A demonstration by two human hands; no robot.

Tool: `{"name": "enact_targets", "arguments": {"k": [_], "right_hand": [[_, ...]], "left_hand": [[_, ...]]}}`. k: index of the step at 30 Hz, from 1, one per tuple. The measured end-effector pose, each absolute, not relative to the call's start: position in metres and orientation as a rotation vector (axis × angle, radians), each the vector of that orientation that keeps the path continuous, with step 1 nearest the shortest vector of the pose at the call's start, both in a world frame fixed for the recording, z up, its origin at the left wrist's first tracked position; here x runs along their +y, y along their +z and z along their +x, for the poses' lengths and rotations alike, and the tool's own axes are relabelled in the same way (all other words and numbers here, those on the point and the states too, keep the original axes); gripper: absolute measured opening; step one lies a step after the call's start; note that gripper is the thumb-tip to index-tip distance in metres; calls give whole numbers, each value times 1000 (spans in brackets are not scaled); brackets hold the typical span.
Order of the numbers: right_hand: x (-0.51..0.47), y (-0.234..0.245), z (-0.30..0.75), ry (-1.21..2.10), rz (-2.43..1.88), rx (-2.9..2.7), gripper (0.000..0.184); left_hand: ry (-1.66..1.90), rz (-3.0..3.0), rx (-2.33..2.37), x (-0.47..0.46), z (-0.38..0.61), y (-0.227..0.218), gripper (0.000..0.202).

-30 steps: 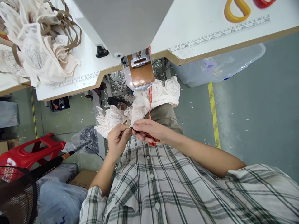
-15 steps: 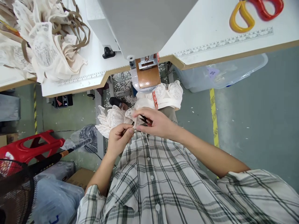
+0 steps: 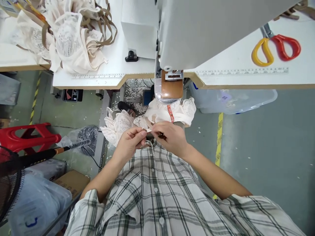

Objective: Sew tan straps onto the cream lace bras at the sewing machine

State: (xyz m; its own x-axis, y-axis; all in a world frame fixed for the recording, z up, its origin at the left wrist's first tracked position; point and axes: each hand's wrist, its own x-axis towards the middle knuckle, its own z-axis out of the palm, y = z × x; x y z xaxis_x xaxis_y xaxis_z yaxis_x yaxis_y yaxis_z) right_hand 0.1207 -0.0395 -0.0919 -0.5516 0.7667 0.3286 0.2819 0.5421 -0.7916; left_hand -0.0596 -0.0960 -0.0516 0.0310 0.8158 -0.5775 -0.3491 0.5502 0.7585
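Observation:
A cream lace bra lies across my lap below the table edge. My left hand pinches a thin edge of it between thumb and fingers. Close beside it, my right hand is curled, its fingertips at the same bit of fabric. Tucked in the right palm is a pair of small dark thread snips, mostly covered by the fingers. An orange-red printed strip lies on the pale fabric behind the right hand.
Above my lap juts the sewing machine with its brown plate. More lace bras with brown straps are heaped on the white table at left. Scissors lie at right. A red stool and a fan stand left.
My view has shifted, showing more of the table. My hands have drawn slightly apart, and the right has turned over so that the snips' blades, visible before, are now mostly hidden.

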Motion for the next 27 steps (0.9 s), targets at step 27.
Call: {"name": "enact_targets", "arguments": {"k": [27], "right_hand": [[-32, -27, 111, 1396, -1199, -2394, 27]], "left_hand": [[986, 932, 1509, -96, -66, -38, 26]]}}
